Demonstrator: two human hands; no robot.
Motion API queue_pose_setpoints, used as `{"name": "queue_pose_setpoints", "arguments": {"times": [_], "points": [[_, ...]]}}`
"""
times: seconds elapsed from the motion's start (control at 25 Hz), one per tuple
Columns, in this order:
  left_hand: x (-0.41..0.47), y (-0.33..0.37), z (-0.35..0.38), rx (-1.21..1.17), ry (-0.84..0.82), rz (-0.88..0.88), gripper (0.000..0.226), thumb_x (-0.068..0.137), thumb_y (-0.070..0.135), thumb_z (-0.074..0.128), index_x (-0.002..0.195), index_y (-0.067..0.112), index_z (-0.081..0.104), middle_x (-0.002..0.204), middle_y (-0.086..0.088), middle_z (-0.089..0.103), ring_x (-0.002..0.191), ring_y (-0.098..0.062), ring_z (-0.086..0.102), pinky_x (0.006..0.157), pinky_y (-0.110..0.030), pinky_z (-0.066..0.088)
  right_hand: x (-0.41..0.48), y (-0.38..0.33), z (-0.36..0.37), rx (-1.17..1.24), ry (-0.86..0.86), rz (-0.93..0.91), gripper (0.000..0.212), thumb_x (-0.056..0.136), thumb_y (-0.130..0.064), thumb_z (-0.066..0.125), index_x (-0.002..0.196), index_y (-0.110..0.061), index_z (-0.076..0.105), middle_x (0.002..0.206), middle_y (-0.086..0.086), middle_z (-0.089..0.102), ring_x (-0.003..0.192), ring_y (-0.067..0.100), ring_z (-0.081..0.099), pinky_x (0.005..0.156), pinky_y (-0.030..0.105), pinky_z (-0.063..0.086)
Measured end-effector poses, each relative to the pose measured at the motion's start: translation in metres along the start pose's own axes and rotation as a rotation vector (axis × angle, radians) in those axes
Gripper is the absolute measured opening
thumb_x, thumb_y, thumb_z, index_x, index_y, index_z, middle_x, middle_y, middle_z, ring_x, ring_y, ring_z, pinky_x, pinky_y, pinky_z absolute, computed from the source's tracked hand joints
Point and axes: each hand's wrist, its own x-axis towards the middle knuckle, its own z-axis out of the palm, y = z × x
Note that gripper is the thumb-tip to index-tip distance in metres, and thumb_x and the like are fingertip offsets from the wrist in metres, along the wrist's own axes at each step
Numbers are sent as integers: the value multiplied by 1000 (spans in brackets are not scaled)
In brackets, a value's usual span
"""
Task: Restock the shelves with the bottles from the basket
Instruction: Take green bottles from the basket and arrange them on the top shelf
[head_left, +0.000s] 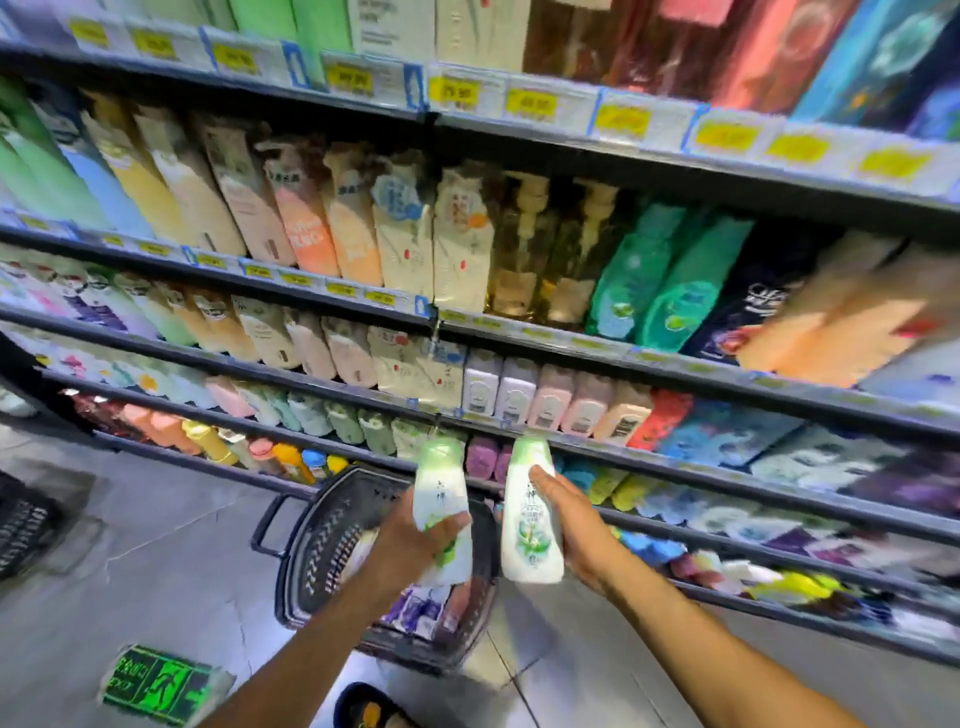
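My left hand grips a white bottle with a green cap, held upright above the basket. My right hand grips a second white and green bottle right beside it, its leaf label facing me. Both bottles are raised in front of the lower shelves. The black basket stands on the floor below my hands, with more bottles and purple packs inside, partly hidden by my left arm.
Several shelves full of shampoo and soap bottles run across the view, with yellow price tags on their edges. A green exit sticker lies on the grey floor. Another dark basket sits at the far left.
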Motion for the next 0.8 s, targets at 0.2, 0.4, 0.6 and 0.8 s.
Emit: {"name": "queue_pose_setpoints", "arguments": {"times": [0.2,0.4,0.6,0.8], "points": [[-46,26,120,2,-158,100,40,80,9,84,112,12,60,87,-8,77,75,-25,75,61,-32,58,-82,-10,-108,-6,139,-207,30,97,-29,67,121,-12,62,102,16,75,89,32,72,89,54,57],[-88,57,240,30,-286,233,30,83,29,76,105,14,63,85,-6,74,74,-21,70,65,-33,58,-173,-28,-211,12,243,-338,26,100,-29,61,115,-8,62,100,16,72,87,28,70,80,43,58],[-132,74,348,46,-442,281,8,103,17,55,98,15,62,71,2,70,58,-11,65,53,-24,54,-261,-31,-301,91,374,-450,18,103,-27,56,111,-12,63,88,6,74,76,22,71,71,37,59],[-160,79,421,100,-612,311,13,104,26,51,104,17,62,77,-3,74,67,-19,70,61,-30,58,-306,-18,-365,177,537,-482,22,101,-30,60,112,-12,62,94,12,71,86,30,68,86,50,57]]}}
